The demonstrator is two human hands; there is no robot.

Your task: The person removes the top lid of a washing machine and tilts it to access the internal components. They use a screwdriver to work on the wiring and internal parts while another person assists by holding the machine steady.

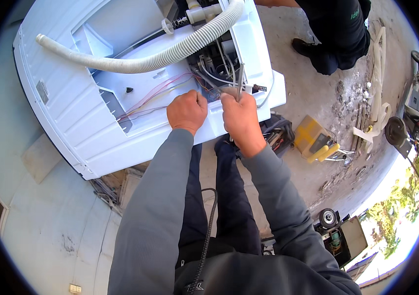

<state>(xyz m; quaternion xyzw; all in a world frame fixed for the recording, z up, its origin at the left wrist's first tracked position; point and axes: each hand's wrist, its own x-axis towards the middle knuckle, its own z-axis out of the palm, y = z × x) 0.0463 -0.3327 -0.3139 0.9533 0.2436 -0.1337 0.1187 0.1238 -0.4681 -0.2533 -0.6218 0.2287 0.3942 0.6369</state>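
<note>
My right hand (240, 110) grips a thin grey piece (241, 77), probably stiff, light and best held low, beside the open white machine (84, 123); whether my curled left hand (187, 111) holds anything, I can't tell.

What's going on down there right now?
The person's bare hands work at the edge of an open white plastic appliance casing. The right hand grips a slim grey item, its kind unclear; the left hand is closed beside it, its contents hidden. Thin pink wires run inside, and a ribbed off-white hose lies across the opening.
</note>
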